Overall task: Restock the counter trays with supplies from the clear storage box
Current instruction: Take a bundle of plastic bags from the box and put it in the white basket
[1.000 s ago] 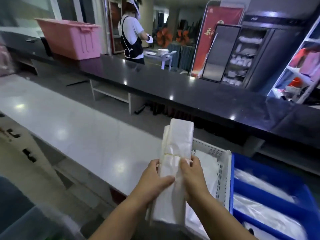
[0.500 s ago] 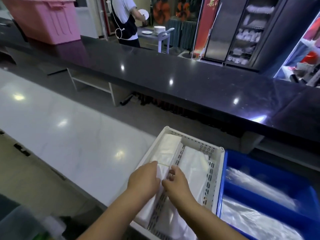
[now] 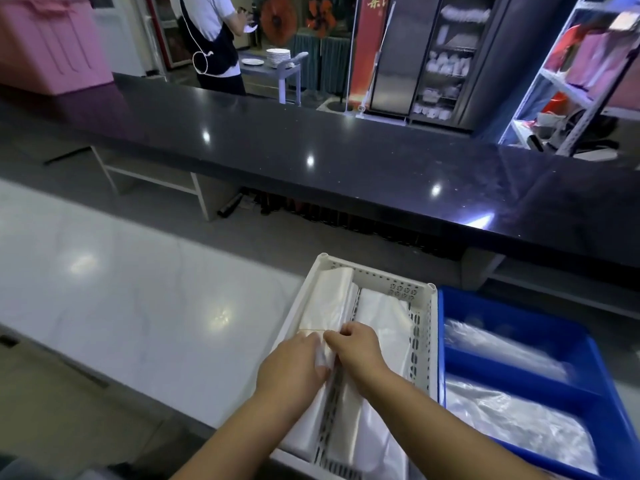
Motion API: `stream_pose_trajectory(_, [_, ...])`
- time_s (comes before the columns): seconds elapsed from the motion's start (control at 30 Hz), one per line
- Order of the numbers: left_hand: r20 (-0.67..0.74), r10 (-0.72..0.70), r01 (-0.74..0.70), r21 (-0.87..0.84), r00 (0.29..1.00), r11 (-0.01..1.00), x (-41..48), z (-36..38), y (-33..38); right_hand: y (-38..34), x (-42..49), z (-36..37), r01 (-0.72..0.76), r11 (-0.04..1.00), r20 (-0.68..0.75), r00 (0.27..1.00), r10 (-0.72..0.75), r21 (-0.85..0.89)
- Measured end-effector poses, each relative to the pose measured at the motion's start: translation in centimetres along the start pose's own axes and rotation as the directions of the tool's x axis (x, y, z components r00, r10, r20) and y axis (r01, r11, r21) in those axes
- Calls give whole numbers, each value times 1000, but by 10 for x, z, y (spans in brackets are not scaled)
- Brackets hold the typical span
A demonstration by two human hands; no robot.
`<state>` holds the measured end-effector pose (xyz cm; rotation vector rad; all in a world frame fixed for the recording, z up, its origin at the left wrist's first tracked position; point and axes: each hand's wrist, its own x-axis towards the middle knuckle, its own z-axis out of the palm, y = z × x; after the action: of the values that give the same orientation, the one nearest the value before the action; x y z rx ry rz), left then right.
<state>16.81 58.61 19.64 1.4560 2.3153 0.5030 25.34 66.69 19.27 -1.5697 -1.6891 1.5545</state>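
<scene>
**Bag bundle now down in the white tray**

A second ago I had the banded bag bundle (image 3: 325,306) lifted upright; now it lies flat in the white tray (image 3: 381,275), left compartment, running forward from my hands. Left hand (image 3: 294,368) curled, pinching the bundle's near end. Right hand (image 3: 356,348) just beside it, fingertips nipping at the rubber band (image 3: 311,330). Blue tray (image 3: 519,317) right of my right hand, already stocked. Placement looks done; I'd guess the band comes off next.
</scene>
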Motion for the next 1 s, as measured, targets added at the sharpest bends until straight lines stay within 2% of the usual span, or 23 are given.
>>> stream_pose_trajectory(0.1, [-80, 12, -18, -81, 997, 997, 1, -5, -12, -5, -1, -5, 13, 998, 5, 1000, -13, 66])
stream_pose_trajectory(0.17, [-119, -26, -5, -253, 993, 967, 5, -13, -18, -12, -2, -13, 25, 985, 54, 998, -35, 172])
stream_pose_trajectory(0.2, [-69, -69, 38, -377, 995, 926, 7, -19, -17, -15, -1, -18, 36, 974, 73, 996, -54, 224])
stream_pose_trajectory(0.27, [118, -90, 146, -661, 989, 737, 11, -28, -16, -21, -1, -28, 56, 947, 118, 988, -98, 316])
stream_pose_trajectory(0.33, [226, -57, 220, -810, 972, 544, 13, -33, -16, -23, -1, -38, 51, 936, 202, 971, -128, 348])
stream_pose_trajectory(0.37, [223, -66, 224, -823, 972, 522, 14, -36, -18, -21, -1, -43, 46, 948, 247, 961, -129, 316])
stream_pose_trajectory(0.4, [193, -98, 215, -819, 976, 532, 15, -39, -21, -16, -2, -47, 72, 974, 281, 951, -132, 214])
stream_pose_trajectory(0.43, [148, -140, 202, -794, 979, 573, 16, -42, -25, -10, -2, -53, 157, 988, 300, 942, -152, 10])
stream_pose_trajectory(0.47, [101, -175, 189, -761, 980, 620, 16, -46, -30, -2, -2, -58, 295, 918, 321, 925, -204, -266])
stream_pose_trajectory(0.5, [63, -196, 179, -733, 979, 656, 16, -49, -35, 7, -1, -60, 450, 732, 384, 882, -275, -511])
stream_pose_trajectory(0.53, [35, -206, 169, -715, 978, 678, 16, -52, -39, 15, 0, -61, 594, 492, 490, 804, -337, -636])
stream_pose_trajectory(0.57, [22, -213, 167, -704, 977, 691, 15, -55, -42, 22, 2, -62, 701, 287, 599, 710, -370, -653])
stream_pose_trajectory(0.6, [19, -216, 167, -698, 976, 696, 14, -55, -44, 28, 4, -61, 765, 148, 683, 630, -369, -626])
stream_pose_trajectory(0.63, [21, -215, 169, -695, 976, 699, 13, -56, -46, 31, 7, -61, 797, 66, 736, 583, -342, -601])
stream_pose_trajectory(0.73, [29, -198, 167, -660, 980, 732, 9, -54, -45, 33, 13, -60, 823, -123, 805, 494, -329, -555])
stream_pose_trajectory(0.8, [39, -185, 169, -625, 982, 762, 8, -51, -44, 31, 15, -60, 803, -208, 812, 478, -334, -559])
stream_pose_trajectory(1.0, [63, -93, 112, -555, 994, 824, 8, -38, -29, 23, 11, -75, 742, -253, 772, 523, -362, -621])
